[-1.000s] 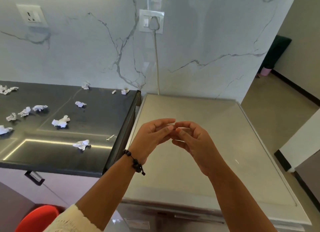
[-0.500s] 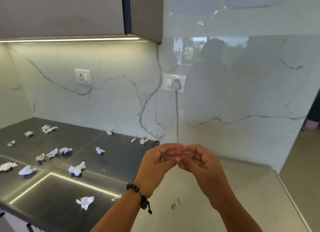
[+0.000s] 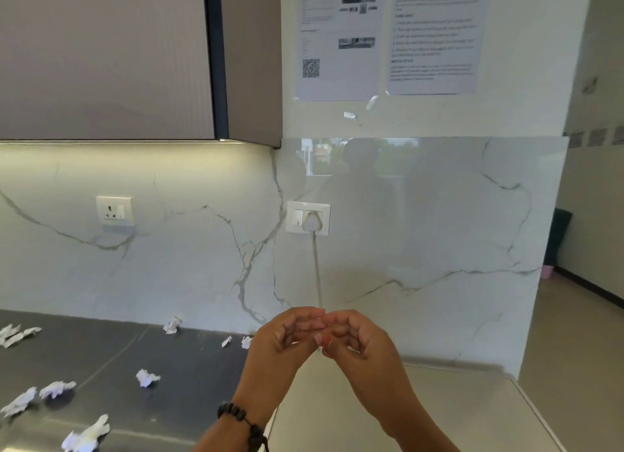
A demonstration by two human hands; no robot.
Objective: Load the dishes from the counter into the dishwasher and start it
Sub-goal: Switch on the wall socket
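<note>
Both hands meet in front of the chest, fingers curled, tips touching: the left hand [image 3: 287, 343], with a bead bracelet [image 3: 243, 421] at its wrist, and the right hand [image 3: 361, 347]. Whether they pinch anything I cannot tell. Beneath them lies the dishwasher top [image 3: 422, 414], bare to its right edge. Left, crumpled paper scraps [image 3: 147, 378] litter the dark counter [image 3: 189, 377]. No dishes show. Behind, a plugged socket [image 3: 308, 217] on the marble wall.

Both forearms rise from the bottom edge and meet in front of the chest. The left hand [image 3: 283, 341] is raised with its fingers curled, their tips turned toward the right hand [image 3: 359, 345]. The right hand's fingers are curled too, and the fingertips of the two hands touch. Neither hand plainly holds anything. A dark bead bracelet [image 3: 244, 423] circles the left wrist.
</note>
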